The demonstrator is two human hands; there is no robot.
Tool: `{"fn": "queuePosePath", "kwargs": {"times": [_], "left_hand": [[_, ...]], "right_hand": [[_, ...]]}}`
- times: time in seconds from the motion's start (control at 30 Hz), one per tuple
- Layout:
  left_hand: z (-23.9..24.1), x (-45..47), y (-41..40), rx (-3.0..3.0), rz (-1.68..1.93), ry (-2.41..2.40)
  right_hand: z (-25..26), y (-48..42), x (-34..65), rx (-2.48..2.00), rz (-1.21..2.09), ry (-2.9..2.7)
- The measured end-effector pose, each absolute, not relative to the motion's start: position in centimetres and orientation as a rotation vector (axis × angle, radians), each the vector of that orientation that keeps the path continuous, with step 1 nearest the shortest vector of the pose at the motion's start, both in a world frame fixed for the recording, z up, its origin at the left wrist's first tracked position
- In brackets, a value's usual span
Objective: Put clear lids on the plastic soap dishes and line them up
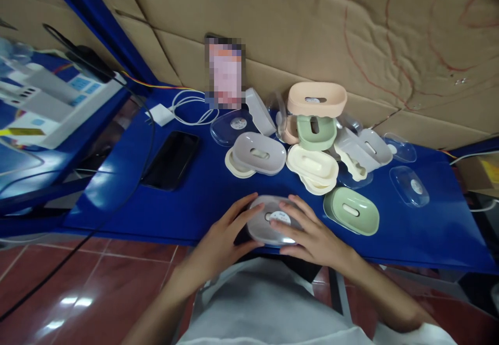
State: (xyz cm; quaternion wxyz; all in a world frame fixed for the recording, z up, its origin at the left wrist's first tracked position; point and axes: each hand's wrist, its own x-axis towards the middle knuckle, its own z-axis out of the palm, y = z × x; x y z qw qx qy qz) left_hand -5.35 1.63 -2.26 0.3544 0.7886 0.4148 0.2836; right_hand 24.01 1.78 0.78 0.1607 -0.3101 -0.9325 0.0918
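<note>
A grey soap box [259, 228] with a clear lid and a round white sticker sits at the table's front edge, close to my body. My left hand [228, 229] grips its left side, thumb low and fingertips on the top rim. From the right, my right hand [315, 235] holds the same box, its fingers over the lid and sticker and its thumb at the near edge. Just right of it lies a green soap dish [356, 217]. Beyond the hands are a cream soap dish [314, 164] and a grey soap dish [259, 153].
More soap dish parts pile up at the back, including a peach dish [317, 98] and a clear lid [409, 185]. A black phone [171, 159] lies left, near a white charger [160, 115]. Another phone [226, 72] leans on the cardboard wall. A power strip [74, 111] stands far left.
</note>
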Motion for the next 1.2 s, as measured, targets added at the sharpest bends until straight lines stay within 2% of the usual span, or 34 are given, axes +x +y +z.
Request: {"fn": "queuePosePath", "kwargs": {"times": [0.33, 0.5, 0.63, 0.7, 0.77, 0.93, 1.1, 1.2], "left_hand": [[-2.0, -5.1, 1.5, 2.092, 0.710, 1.087], [-1.3, -5.3, 1.2, 2.128, 0.738, 1.044], [-1.0, -5.1, 1.0, 2.167, 0.719, 1.097], [-1.0, -4.9, 1.2, 2.238, 0.698, 1.116], [-0.7, -4.5, 1.8, 2.325, 0.699, 1.122], [0.4, -3.7, 4.0, 2.567, 0.768, 1.137], [1.1, -3.8, 6.6, 2.647, 0.756, 1.265], [1.8, -4.4, 8.2, 2.637, 0.776, 1.413]], "right_hand": [[-0.1, 1.2, 24.0, -0.986, 0.148, -2.624], [1.3, -1.5, 26.4, -1.001, 0.076, -2.457], [2.2, -5.2, 34.0, -1.476, -0.426, -1.944], [1.5, -6.8, 38.6, -1.730, -0.710, -1.627], [0.0, -8.0, 42.6, -1.880, -0.857, -1.428], [-3.5, -9.0, 47.3, -2.073, -0.674, -1.365], [-2.8, -8.0, 45.3, -2.022, -0.805, -1.502], [-1.3, -6.8, 40.9, -1.843, -0.506, -1.874]]}}
